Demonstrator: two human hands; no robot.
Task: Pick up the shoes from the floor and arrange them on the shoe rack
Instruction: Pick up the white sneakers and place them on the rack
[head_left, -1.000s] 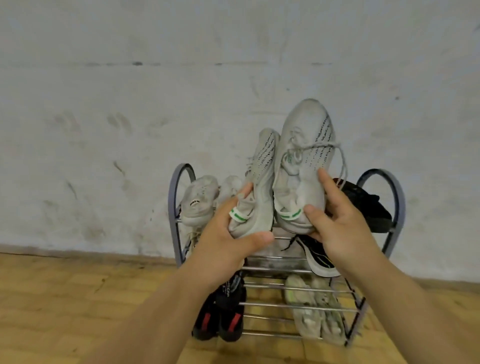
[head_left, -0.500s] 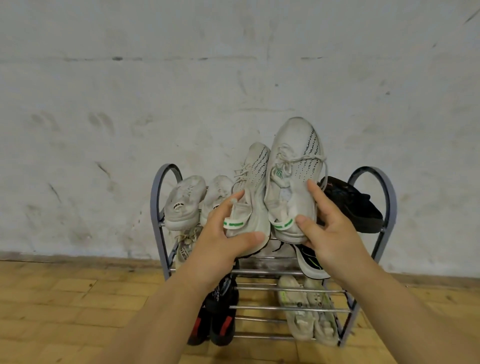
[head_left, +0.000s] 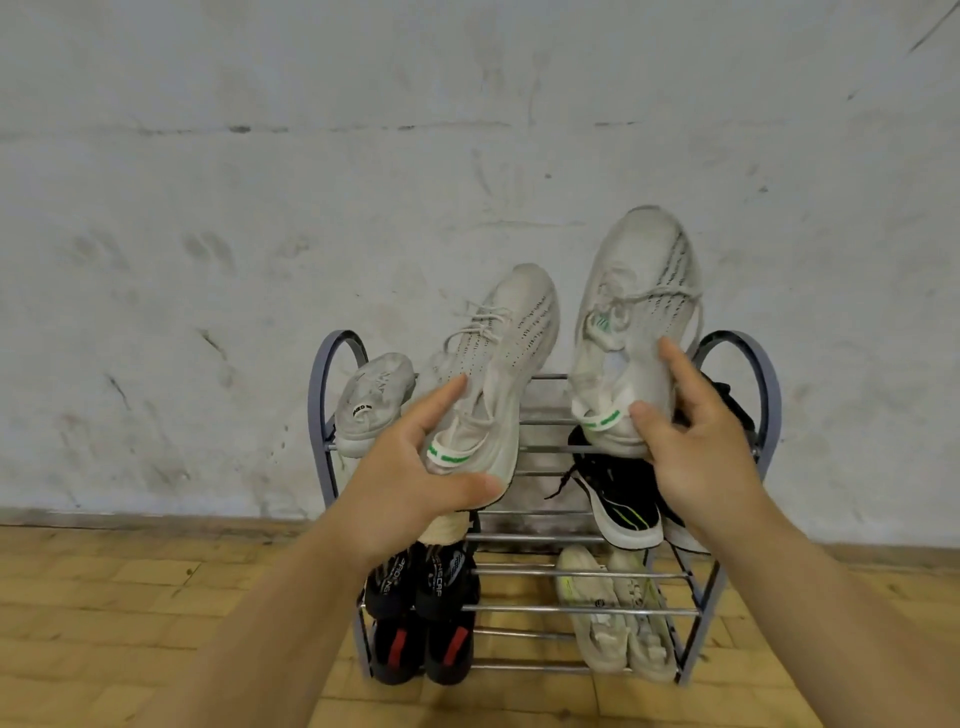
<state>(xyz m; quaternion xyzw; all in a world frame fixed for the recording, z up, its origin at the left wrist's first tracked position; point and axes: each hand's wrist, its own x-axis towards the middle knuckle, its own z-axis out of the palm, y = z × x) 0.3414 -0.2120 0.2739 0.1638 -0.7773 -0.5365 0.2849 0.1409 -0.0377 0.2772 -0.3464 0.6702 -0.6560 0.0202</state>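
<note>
My left hand grips the heel of a pale grey knit sneaker with a green heel tab, toe pointing up toward the wall. My right hand grips its twin sneaker by the heel, held higher and to the right. Both shoes hover over the top tier of the metal shoe rack, with a gap of bare bars between them. I cannot tell whether either sole touches the bars.
On the rack's top left lies a white sneaker, at top right a black shoe. Black-and-white trainers sit on the middle tier, black-red shoes and pale shoes lower. Behind stands a scuffed white wall; wooden floor surrounds the rack.
The two sneakers, pressed side by side before, have been pulled apart: the left one moved left and lower, the right one went right and stays higher.
</note>
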